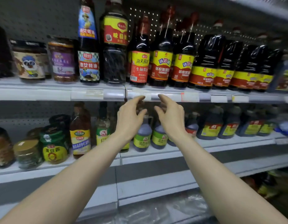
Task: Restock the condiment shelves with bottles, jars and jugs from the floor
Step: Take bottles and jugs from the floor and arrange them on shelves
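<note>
the upper shelf [59,94] runs across the view, the lower shelf [156,156] beneath it. dark jugs [206,62] stand in a row at the upper shelf's right, tall soy sauce bottles [161,62] at its middle. the left hand [130,118] and right hand [171,116] reach out side by side, fingertips level with that shelf's front edge, palms facing, fingers loosely curled and apart, holding nothing. small green-labelled bottles [142,138] stand on the lower shelf behind them.

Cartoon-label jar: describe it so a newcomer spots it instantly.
On the upper shelf, go left past the dark sauce bottles and the tall blue-labelled bottle to two squat jars. The cartoon-label jar is the left one: beige label with a blue-capped cartoon animal, whereas the purple-label jar beside it has none.
</note>
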